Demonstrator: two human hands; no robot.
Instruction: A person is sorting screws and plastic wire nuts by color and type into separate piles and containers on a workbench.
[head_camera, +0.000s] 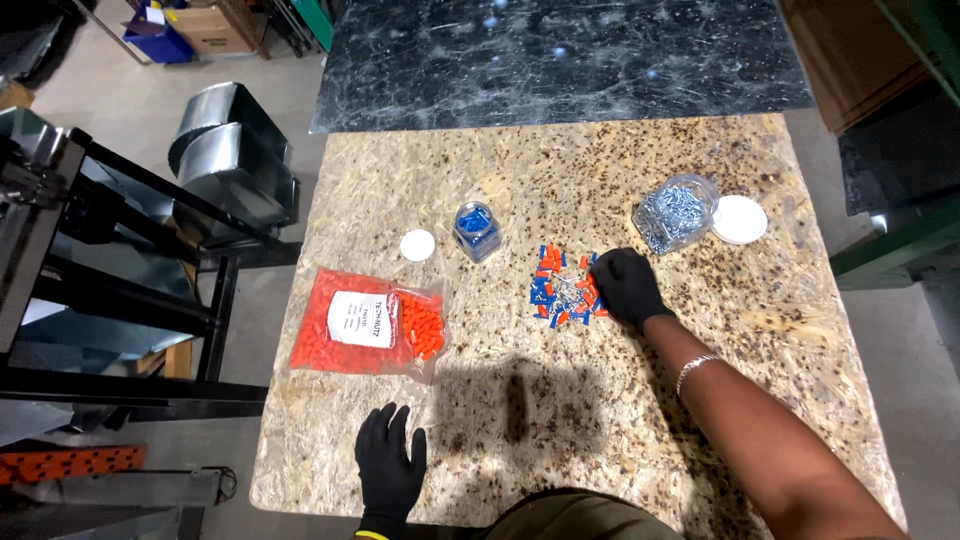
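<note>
Nearest us, at six o'clock, our gloved left hand (389, 468) lies flat on the near edge of the speckled stone tabletop (500, 400), fingers spread and holding nothing. That slab fills most of the view; a dark marbled slab (560, 55) butts against it at twelve o'clock, and grey concrete floor (110, 110) with bent sheet-metal ducting (230, 150) lies at ten o'clock. The clear bag of orange connectors (368, 330), at nine o'clock from the table's middle, lies with its long axis running three to nine. At two o'clock a clear jar of screws (675, 212) lies tipped on its side, mouth towards its white lid (740, 219) at three o'clock. Our gloved right hand (628, 285) rests fingers-down on the right edge of the scattered pile of blue and orange connectors (565, 290) at the centre; we cannot tell whether it pinches any. A small jar of blue connectors (476, 230) stands at eleven o'clock, its small white lid (417, 245) just beside.
</note>
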